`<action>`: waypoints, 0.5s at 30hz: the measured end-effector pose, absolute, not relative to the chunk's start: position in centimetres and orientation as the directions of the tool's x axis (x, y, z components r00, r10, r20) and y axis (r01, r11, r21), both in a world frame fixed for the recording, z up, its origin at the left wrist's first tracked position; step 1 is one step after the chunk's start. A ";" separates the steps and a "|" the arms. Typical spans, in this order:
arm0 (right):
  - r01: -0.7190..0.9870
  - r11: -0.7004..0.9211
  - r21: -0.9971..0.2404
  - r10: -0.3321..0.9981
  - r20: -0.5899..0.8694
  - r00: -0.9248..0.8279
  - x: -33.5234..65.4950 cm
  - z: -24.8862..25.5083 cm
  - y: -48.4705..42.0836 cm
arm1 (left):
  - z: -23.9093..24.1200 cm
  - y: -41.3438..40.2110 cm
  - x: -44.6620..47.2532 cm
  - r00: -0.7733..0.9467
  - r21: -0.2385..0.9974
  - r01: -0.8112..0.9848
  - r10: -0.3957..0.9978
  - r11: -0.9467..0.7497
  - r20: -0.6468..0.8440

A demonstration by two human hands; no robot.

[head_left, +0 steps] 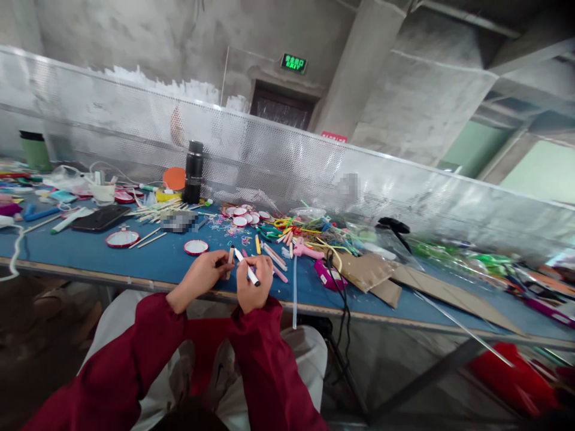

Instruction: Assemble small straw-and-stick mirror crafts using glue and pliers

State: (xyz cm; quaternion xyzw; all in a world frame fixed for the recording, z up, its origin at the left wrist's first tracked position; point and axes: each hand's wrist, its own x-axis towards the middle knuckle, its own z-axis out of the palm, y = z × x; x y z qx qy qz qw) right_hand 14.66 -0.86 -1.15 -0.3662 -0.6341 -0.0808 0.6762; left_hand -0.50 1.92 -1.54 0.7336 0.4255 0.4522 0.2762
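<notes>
At the table's front edge, my left hand point(204, 276) pinches a small flat light-brown stick point(230, 258) upright; its top end looks dark. Close beside it, my right hand point(255, 282) is closed around a white marker point(241, 258) with a black rear end. The marker slants toward the stick's upper part; whether its tip touches the stick I cannot tell. Behind my left hand lies a round white disc with a red rim point(196, 246). Pink and pale sticks point(275, 257) and a yellow one point(257, 243) lie just beyond my right hand.
A pink glue gun point(308, 250) with a hanging clear glue stick and black cable lies to the right, near cardboard pieces point(366, 272). Behind stand a black bottle point(193, 172) and a perforated metal screen point(278, 149). A dark phone point(101, 218) and wooden sticks point(155, 206) lie left.
</notes>
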 end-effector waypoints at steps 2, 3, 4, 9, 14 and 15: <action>0.576 0.714 -0.397 0.366 0.914 0.176 14.7 -1.2 -0.9 | -1.5 1.9 -0.5 0.232 0.788 0.379 0.874 -0.485 0.426; 0.578 0.709 -0.403 0.371 0.911 0.180 14.7 -1.2 -0.9 | -1.4 1.8 -0.6 0.235 0.786 0.383 0.874 -0.485 0.425; 0.578 0.706 -0.410 0.375 0.908 0.186 14.7 -1.1 -0.9 | -1.4 1.8 -0.6 0.237 0.786 0.385 0.875 -0.484 0.423; 0.564 0.713 -0.416 0.380 0.906 0.187 14.7 -1.1 -1.0 | -1.7 2.0 -0.6 0.230 0.799 0.365 0.878 -0.478 0.420; 0.551 0.730 -0.404 0.378 0.911 0.166 14.7 -1.2 -0.9 | -1.9 2.2 -0.5 0.226 0.805 0.348 0.877 -0.480 0.425; 0.550 0.736 -0.396 0.374 0.914 0.157 14.7 -1.2 -0.9 | -1.9 2.2 -0.5 0.227 0.807 0.344 0.876 -0.480 0.425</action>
